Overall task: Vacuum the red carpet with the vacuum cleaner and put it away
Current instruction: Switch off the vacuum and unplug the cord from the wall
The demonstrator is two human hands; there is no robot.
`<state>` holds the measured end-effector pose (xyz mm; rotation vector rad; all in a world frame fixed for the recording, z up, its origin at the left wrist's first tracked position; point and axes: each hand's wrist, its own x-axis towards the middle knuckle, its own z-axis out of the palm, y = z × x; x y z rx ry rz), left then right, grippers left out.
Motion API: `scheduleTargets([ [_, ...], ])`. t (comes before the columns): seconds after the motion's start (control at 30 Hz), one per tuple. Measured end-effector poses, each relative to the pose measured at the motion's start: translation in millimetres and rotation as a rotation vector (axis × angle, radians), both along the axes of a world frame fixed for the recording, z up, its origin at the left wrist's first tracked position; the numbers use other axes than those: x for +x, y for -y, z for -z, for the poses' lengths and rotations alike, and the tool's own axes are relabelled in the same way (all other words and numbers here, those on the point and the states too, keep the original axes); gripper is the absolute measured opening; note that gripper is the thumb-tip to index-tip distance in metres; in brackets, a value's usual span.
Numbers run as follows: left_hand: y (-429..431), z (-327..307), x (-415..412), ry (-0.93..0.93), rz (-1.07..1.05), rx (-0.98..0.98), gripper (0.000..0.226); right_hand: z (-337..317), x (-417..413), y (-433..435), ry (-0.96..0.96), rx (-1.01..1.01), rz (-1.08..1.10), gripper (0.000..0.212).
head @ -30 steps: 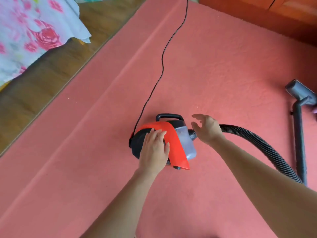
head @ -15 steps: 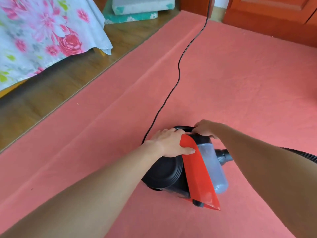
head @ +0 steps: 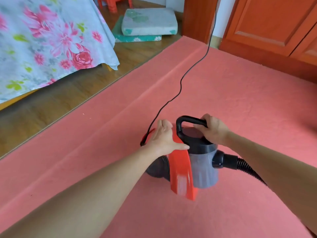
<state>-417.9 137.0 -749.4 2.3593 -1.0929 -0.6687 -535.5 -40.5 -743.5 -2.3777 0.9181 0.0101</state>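
One head-worn wide-angle camera looks forward and down, close over the vacuum cleaner at centre frame. The red carpet fills most of its view.

One vacuum sits at centre on one carpet, with one handle, one cord running to 12 o'clock and one hose leaving at 4 o'clock. Two hands are on it: one left hand, one right hand. Two cushions, an upper cushion and a lower cushion, lie at 11 o'clock, one floral cloth at 10.
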Motion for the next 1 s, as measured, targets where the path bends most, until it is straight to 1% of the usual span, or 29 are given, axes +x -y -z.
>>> scheduleTargets([
  [0.1,-2,16,21,-0.031,-0.072,-0.053,0.072,1,-6,-13,0.003,-0.061,0.01,0.031],
  [0.2,-4,34,24,-0.128,-0.132,0.044,0.058,11,-3,-23,-0.031,-0.049,0.015,0.035],
  [0.27,-3,45,25,-0.187,-0.203,0.036,0.056,8,0,-19,-0.065,-0.069,0.028,0.034],
  [0.33,0,51,29,-0.253,-0.289,-0.002,0.061,4,-4,-14,-0.107,-0.072,0.004,0.028],
  [0.43,11,51,35,-0.342,-0.344,0.018,0.066,-6,-7,-22,-0.152,-0.071,-0.089,0.026],
  [0.5,18,54,33,-0.445,-0.369,0.041,0.054,-7,-8,-29,-0.195,-0.069,-0.152,0.029],
  [0.57,26,56,28,-0.478,-0.386,0.046,0.046,-7,-10,-32,-0.224,-0.034,-0.186,0.029],
  [0.6,30,57,26,-0.487,-0.41,0.037,0.052,-8,-11,-31,-0.24,-0.007,-0.196,0.029],
  [0.67,37,67,22,-0.457,-0.462,0.034,0.075,-7,-14,-26,-0.246,0.063,-0.224,0.026],
  [0.7,41,69,20,-0.428,-0.485,0.035,0.08,-7,-14,-24,-0.241,0.085,-0.243,0.026],
  [0.77,45,71,14,-0.388,-0.507,0.02,0.08,-7,-12,-20,-0.238,0.097,-0.271,0.031],
  [0.83,47,73,10,-0.358,-0.527,0.002,0.081,-2,-7,-16,-0.22,0.076,-0.255,0.049],
  [0.87,48,77,8,-0.335,-0.533,-0.007,0.082,1,-4,-15,-0.181,0.074,-0.211,0.058],
  [0.9,49,78,5,-0.319,-0.545,-0.011,0.082,5,1,-13,-0.128,0.074,-0.143,0.062],
  [0.93,49,80,3,-0.308,-0.57,-0.025,0.082,10,6,-9,-0.071,0.071,-0.06,0.061],
  [1.0,50,87,1,-0.333,-0.671,-0.053,0.083,20,19,1,0.015,0.009,0.071,0.049],
])
